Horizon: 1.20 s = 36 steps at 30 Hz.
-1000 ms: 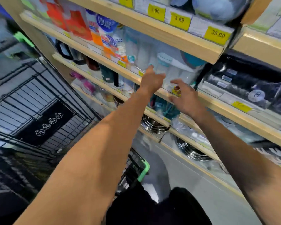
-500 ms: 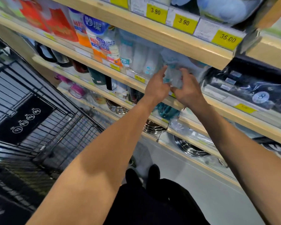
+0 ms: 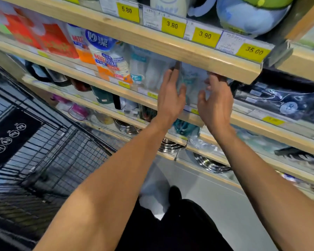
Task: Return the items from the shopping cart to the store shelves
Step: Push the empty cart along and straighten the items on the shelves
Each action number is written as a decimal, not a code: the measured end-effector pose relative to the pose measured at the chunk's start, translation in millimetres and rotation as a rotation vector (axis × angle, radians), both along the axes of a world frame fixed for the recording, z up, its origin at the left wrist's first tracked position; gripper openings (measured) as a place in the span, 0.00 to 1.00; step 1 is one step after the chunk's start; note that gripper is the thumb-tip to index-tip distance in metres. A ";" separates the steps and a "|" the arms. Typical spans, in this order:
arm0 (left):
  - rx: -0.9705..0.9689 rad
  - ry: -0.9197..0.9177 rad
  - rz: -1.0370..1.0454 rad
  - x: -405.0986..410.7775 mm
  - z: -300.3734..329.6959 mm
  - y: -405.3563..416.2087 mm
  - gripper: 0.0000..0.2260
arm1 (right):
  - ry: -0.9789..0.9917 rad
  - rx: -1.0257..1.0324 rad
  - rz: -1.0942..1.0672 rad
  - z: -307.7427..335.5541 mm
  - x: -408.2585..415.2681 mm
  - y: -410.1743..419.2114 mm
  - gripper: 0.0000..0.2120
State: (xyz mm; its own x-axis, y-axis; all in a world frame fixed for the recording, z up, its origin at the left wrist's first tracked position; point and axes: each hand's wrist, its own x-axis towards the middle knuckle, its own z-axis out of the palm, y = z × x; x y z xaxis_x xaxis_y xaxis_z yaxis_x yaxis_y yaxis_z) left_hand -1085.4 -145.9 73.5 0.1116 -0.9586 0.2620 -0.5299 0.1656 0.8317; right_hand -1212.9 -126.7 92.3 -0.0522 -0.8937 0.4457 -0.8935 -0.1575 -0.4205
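A clear plastic pack of white and teal items [image 3: 192,78] stands on the middle wooden shelf [image 3: 105,86], just under the shelf above. My left hand [image 3: 170,100] lies against the pack's left side with straight fingers and the thumb on its front. On the pack's right side, my right hand [image 3: 216,104] holds it with fingertips curled over the upper right edge. The wire shopping cart [image 3: 49,153] is at the lower left, by my left arm.
Orange and blue paper-cup packs [image 3: 109,58] stand left of the clear pack, and dark packaged goods [image 3: 283,98] lie to its right. The upper shelf edge [image 3: 188,49] with yellow price tags hangs close above my hands. Steel bowls [image 3: 170,145] fill the lower shelves.
Both hands closed in on the clear pack and have pushed it up and back into the shelf. The view has shifted closer to the shelves.
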 end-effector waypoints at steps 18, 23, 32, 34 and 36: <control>-0.072 -0.190 0.055 132.3 -2.4 -38.6 0.26 | -0.177 0.305 -0.071 -22.2 110.6 -27.0 0.19; 0.008 -0.177 -0.062 131.5 -16.4 -50.7 0.22 | -0.177 0.284 -0.108 -24.7 113.5 -29.7 0.21; 0.236 -0.061 0.083 140.5 -27.0 -50.4 0.22 | -0.210 0.337 -0.057 -19.3 104.4 -10.5 0.07; 0.085 -0.013 0.205 128.4 -25.8 -36.2 0.16 | -0.205 0.216 -0.140 -18.4 95.8 5.9 0.05; 0.007 0.084 0.137 109.7 -22.2 -25.3 0.09 | -0.261 0.037 -0.275 -17.9 85.4 20.5 0.05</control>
State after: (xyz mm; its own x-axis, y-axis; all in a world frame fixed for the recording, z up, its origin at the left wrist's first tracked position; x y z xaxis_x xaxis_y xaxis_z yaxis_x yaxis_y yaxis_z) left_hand -975.7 -171.2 51.2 0.2624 -0.9348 0.2395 -0.4753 0.0908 0.8751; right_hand -1127.5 -106.1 74.5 -0.4000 -0.8457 0.3532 -0.7625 0.0933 -0.6402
